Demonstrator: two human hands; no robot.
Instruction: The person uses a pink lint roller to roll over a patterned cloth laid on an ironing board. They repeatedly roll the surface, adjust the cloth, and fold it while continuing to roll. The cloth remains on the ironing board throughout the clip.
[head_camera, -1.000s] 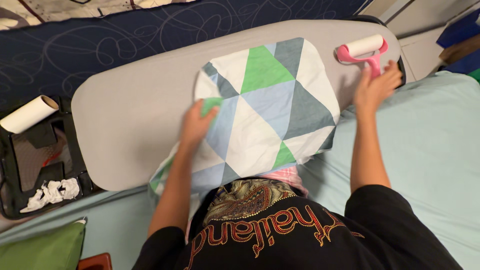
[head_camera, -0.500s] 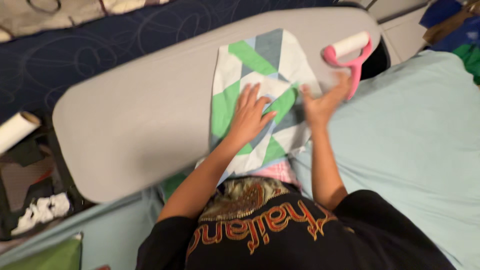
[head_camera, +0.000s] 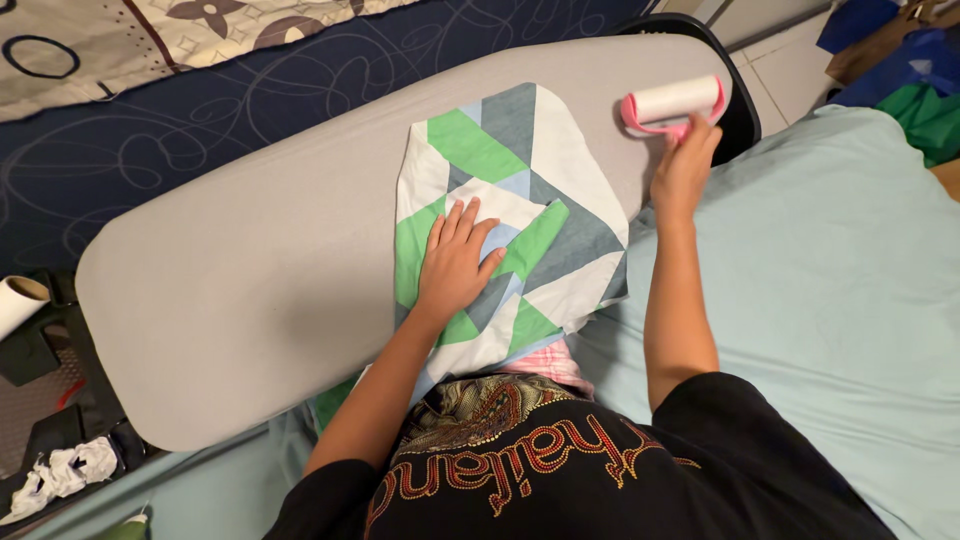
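Here, at nine o'clock, a long grey padded ironing board running out toward the left. Near centre, left hand pressed flat, fingers spread, gripping nothing, on a folded cotton cloth of green, grey, white and pale-blue triangles. Toward two o'clock, right hand curled around the handle of a pink lint roller with a white paper drum, resting on the board beside the cloth. Likely risk: sticky drum dragging the loose upper fold into a crease beyond the flat palm.
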